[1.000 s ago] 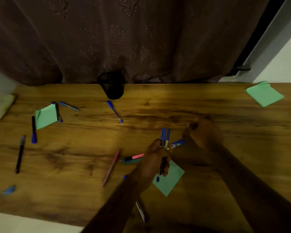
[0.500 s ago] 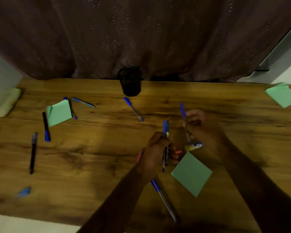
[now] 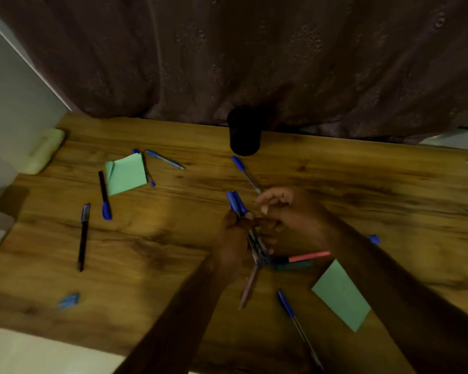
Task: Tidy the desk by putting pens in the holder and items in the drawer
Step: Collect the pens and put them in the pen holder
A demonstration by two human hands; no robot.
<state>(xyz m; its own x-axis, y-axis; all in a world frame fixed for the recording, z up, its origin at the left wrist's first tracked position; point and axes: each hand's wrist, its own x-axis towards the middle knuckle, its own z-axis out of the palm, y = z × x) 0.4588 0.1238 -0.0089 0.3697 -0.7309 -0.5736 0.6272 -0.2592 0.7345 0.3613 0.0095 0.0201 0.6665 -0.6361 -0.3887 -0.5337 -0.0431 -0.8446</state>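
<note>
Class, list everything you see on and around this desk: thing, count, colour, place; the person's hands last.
desk: one, brown wood
curtain: one, dark, behind desk
pen holder: one, black, back centre
paper notes: three, green, left and right
blue pens: four, loose, left, centre, near edge
black pens: two, left
pink pen: one, centre right
teal pen: one, beside pink pen
dull pink pen: one, near left wrist
box: one, pale, left edge
pen bundle: one, blue caps, in left hand
left hand: one, grips bundle
right hand: one, fingers curled beside bundle
</note>
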